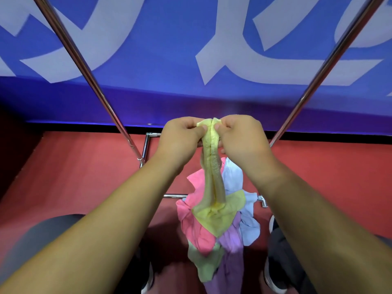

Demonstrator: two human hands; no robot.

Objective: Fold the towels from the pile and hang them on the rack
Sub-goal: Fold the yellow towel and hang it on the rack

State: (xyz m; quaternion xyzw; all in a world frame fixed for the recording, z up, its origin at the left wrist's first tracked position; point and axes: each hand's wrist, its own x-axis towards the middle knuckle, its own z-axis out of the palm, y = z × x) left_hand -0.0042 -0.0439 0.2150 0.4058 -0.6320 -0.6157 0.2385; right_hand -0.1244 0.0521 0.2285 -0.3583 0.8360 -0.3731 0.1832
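A blue wall (pixel 161 98) with huge pale brush-like characters fills the upper half of the view and meets a red carpeted floor (pixel 80 179) along a dark strip. The rack (pixel 89 75) stands on that floor. Its two shiny metal poles rise slanting to the upper corners, and a low chrome bar (pixel 174 196) of its base runs across the front. The pile of towels (pixel 203 232) lies on the floor between the person's legs, crumpled, in pink, pale blue, purple and green, and partly covers that low bar. A yellow towel (pixel 213 172) hangs in a narrow gathered strip above the pile, with its lower end spread over the pink and purple cloth. The left hand (pixel 180 136) and right hand (pixel 241 136) are close together, each pinching the yellow towel's top edge between thumb and curled fingers. A dark shoe (pixel 149 280) shows near the bottom edge.
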